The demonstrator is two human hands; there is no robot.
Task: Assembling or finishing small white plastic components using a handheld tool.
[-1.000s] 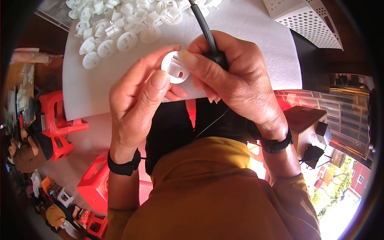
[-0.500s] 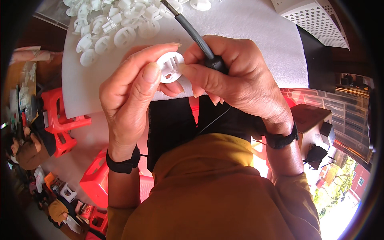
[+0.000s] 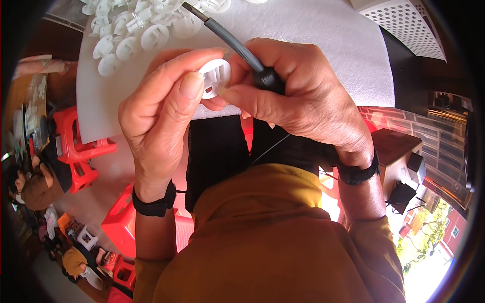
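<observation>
Between the thumb and fingers of my left hand (image 3: 156, 111) is a small round white plastic part (image 3: 215, 78), tilted so that its raised ribs and a small slot show. My right hand (image 3: 298, 96) grips a screwdriver (image 3: 237, 45) with a black handle and a dark grey sleeved shaft. Its bare metal tip points up and to the left, away from the part. The right thumb tip touches the part's lower right edge; other right fingertips are partly hidden behind. Both hands are above the near edge of the white-covered table (image 3: 323, 45).
Many similar white plastic parts (image 3: 131, 30) lie heaped at the table's far left. A white perforated metal box (image 3: 404, 25) stands at the far right. Red plastic stools (image 3: 83, 146) are on the floor at left, with other people (image 3: 40, 189) beyond. A cardboard box (image 3: 396, 146) is at right.
Both hands have shifted slightly leftward and up with the part and the screwdriver. The part has turned a little, and the right thumb has moved down along its edge.
</observation>
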